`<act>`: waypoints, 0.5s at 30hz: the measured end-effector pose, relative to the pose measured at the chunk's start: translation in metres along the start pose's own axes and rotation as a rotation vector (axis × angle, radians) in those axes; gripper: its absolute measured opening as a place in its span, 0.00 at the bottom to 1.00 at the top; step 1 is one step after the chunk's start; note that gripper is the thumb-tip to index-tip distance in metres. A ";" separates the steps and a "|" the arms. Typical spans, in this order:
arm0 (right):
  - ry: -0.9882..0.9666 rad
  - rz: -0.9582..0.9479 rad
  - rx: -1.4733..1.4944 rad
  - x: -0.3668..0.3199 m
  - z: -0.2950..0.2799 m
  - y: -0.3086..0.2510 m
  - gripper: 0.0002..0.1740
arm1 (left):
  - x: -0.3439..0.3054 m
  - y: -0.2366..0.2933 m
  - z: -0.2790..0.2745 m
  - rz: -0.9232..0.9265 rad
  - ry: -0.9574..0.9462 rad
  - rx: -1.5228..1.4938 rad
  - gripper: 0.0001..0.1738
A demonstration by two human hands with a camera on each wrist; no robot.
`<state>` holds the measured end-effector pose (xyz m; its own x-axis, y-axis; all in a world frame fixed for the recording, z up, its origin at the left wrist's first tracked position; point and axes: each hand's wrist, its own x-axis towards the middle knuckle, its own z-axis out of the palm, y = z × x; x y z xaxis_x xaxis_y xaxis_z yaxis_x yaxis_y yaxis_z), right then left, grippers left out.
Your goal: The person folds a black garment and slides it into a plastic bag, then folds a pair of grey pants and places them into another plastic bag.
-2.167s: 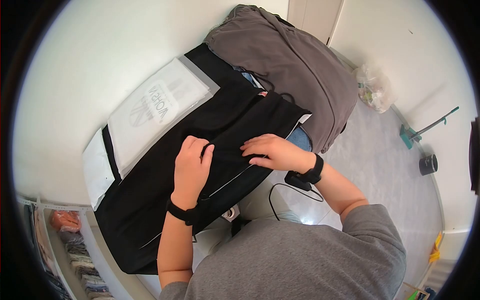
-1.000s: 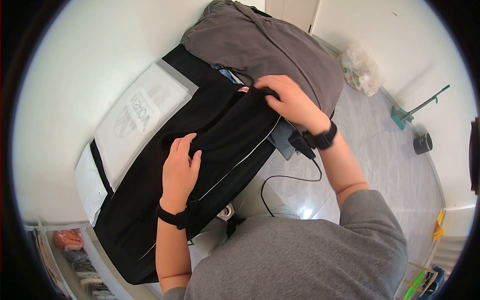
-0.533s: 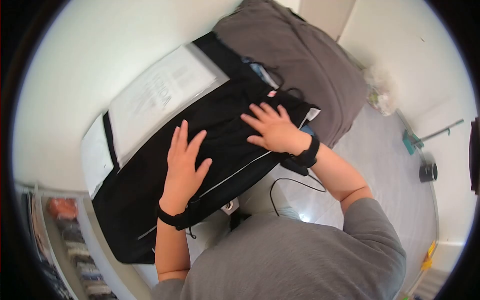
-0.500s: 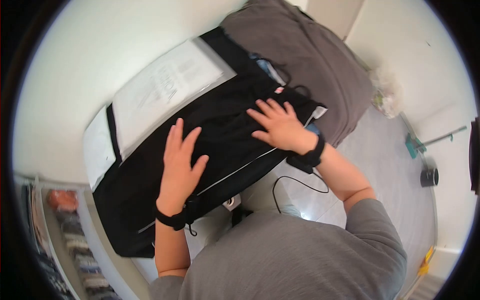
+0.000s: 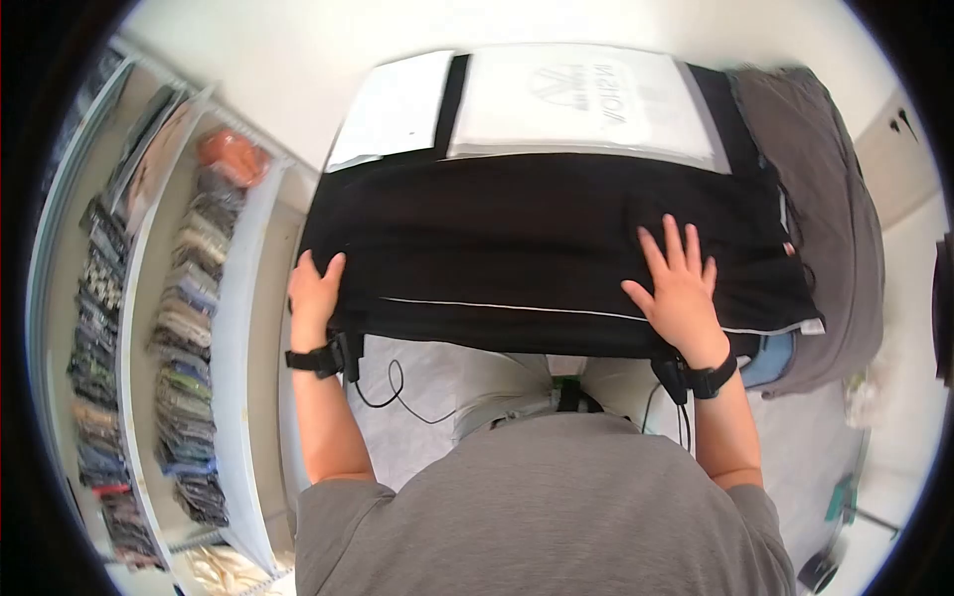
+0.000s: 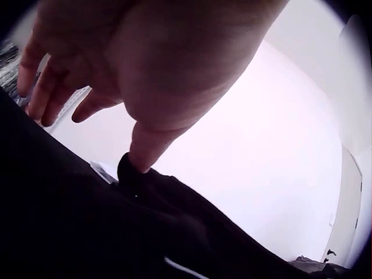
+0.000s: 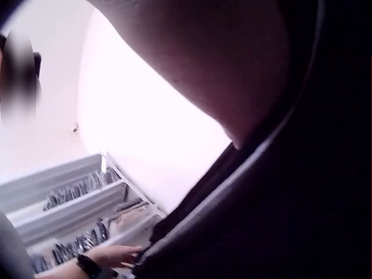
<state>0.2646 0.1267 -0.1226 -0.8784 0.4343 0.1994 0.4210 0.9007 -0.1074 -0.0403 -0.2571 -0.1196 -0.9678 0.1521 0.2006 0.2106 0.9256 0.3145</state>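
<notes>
Black trousers (image 5: 497,238) with thin white piping (image 5: 517,308) lie lengthwise in front of the person, waist end to the right with a cord and a white tag (image 5: 812,326). At the left end, the left hand (image 5: 315,290) rests at the edge of the black cloth. In the left wrist view its thumb (image 6: 150,148) meets a raised fold, while the other fingers hang loosely apart. The right hand (image 5: 681,293) lies with spread fingers on the trousers toward the waist end, above the piping. Its fingertips are out of sight in the right wrist view.
Clear plastic bags (image 5: 517,99) with printed lettering and a white sheet (image 5: 393,109) lie along the far side. A grey-brown cloth pile (image 5: 825,199) with blue denim (image 5: 770,360) under it bounds the right. Shelves (image 5: 248,298) of packed garments stand left.
The head view has turned leftward. The left hand has moved out to the left end of the trousers; the right hand stays toward the waist end, fingers spread. The trousers look flatter.
</notes>
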 end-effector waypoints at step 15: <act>-0.037 0.079 -0.014 -0.002 0.002 -0.007 0.39 | 0.059 0.048 -0.005 -0.355 -0.619 -0.427 0.36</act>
<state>0.2635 0.1197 -0.1244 -0.8499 0.5036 0.1551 0.4921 0.8638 -0.1081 -0.0866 -0.2058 -0.0882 -0.8610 0.1544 -0.4847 -0.2083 0.7622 0.6129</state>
